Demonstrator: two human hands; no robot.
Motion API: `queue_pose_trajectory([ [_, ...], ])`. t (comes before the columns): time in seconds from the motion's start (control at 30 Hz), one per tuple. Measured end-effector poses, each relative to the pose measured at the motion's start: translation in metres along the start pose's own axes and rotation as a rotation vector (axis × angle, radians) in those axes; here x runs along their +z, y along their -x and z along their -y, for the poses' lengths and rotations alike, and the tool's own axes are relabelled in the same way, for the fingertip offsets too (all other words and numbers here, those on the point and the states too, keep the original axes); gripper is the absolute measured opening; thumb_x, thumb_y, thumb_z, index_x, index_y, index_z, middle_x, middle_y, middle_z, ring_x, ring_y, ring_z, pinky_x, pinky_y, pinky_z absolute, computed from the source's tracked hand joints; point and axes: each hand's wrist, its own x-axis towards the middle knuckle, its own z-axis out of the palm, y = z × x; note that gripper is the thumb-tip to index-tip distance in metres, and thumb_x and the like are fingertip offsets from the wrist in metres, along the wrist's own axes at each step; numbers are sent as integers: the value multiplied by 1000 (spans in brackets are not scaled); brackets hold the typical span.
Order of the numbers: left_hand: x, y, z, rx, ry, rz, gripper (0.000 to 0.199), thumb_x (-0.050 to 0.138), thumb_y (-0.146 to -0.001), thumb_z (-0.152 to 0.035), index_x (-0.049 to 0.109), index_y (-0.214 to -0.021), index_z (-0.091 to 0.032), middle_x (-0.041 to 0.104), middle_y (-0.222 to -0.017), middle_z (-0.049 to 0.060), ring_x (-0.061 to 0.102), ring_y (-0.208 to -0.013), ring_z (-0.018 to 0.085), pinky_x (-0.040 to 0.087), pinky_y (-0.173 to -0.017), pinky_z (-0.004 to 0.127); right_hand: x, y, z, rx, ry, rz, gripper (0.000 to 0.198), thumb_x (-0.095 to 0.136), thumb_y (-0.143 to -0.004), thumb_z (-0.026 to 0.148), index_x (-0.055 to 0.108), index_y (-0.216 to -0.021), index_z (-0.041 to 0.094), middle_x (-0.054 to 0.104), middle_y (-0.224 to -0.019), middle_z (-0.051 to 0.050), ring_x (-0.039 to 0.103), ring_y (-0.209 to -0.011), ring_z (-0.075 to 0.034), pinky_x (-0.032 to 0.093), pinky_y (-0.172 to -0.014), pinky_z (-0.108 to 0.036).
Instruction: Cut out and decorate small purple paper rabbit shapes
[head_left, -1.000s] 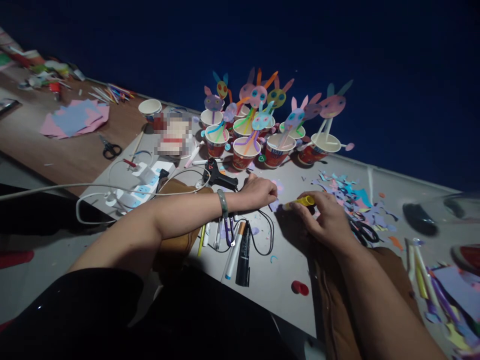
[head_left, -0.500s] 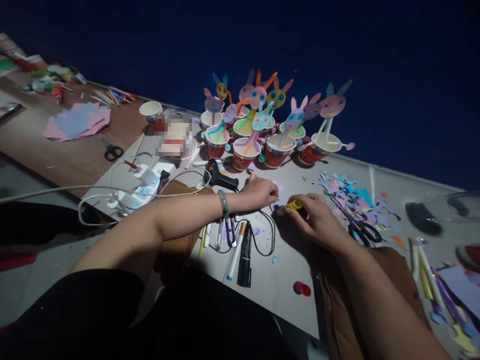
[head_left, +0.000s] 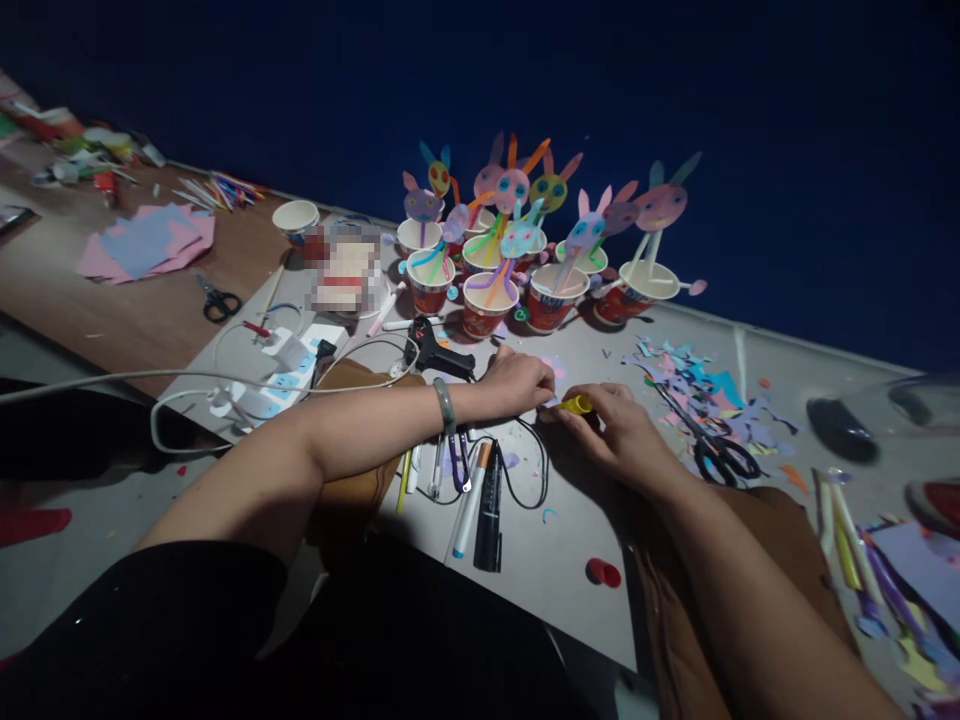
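My left hand [head_left: 521,383], a bangle on its wrist, rests low over the table with fingers curled and pinched. Its fingertips are at a small purple paper piece [head_left: 556,401], largely hidden between the hands. From the right, my right hand [head_left: 619,430] grips a short yellow tube [head_left: 577,404], its far end pointing at that paper and my left fingertips. Below my left wrist lie purple-handled snips [head_left: 457,470], a white marker [head_left: 471,505] and a black marker [head_left: 490,510]. A red cap [head_left: 603,572] is near the table's front edge.
Paper cups [head_left: 489,312] with paper animal figures stand at the back. A black glue gun [head_left: 439,352] lies behind my left hand, near a power strip [head_left: 292,372] with cables. Black scissors [head_left: 716,450] and paper scraps [head_left: 697,385] are on the right.
My right hand has shifted slightly left with the yellow tube, nearer my left fingertips. My left hand has barely moved; the view has shifted a little.
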Motion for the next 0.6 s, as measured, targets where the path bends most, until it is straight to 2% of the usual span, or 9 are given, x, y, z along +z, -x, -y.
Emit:
queue_pose_trajectory([
  [0.13,-1,0,0,10,5,2,23,54,-82,-28,74,-89,-20,75,-86,5,63,-88,21,32,-93,42,-12,3,-2,32,-40,53,14,53,-90,37,59,-87,24,68,-77,-6,60,-77,-25,48,-73,-40],
  [0.23,-2,1,-1,-1,13,11,23,54,-82,-27,74,-89,-20,75,-85,4,63,-88,20,31,-94,41,-18,5,-3,92,-51,-21,15,54,-90,39,60,-90,26,69,-81,-7,62,-77,-26,48,-70,-40],
  [0.37,-2,1,0,0,20,10,22,55,-81,-28,74,-88,-20,74,-84,4,63,-88,20,31,-95,42,-9,3,-2,96,-17,-87,15,55,-90,39,61,-93,25,70,-84,-8,62,-79,-26,48,-72,-41],
  [0.5,-2,0,0,-2,6,18,23,55,-82,-29,75,-90,-21,74,-85,4,63,-88,21,32,-94,41,-2,0,1,39,-26,-18,14,53,-91,35,61,-93,24,70,-83,-7,62,-79,-25,48,-74,-40],
  [0.6,-3,0,-1,-2,0,19,24,54,-82,-28,75,-91,-20,74,-86,4,63,-89,20,32,-94,41,-7,2,-1,31,-52,42,14,54,-90,36,60,-88,24,69,-78,-6,62,-76,-24,48,-72,-38],
])
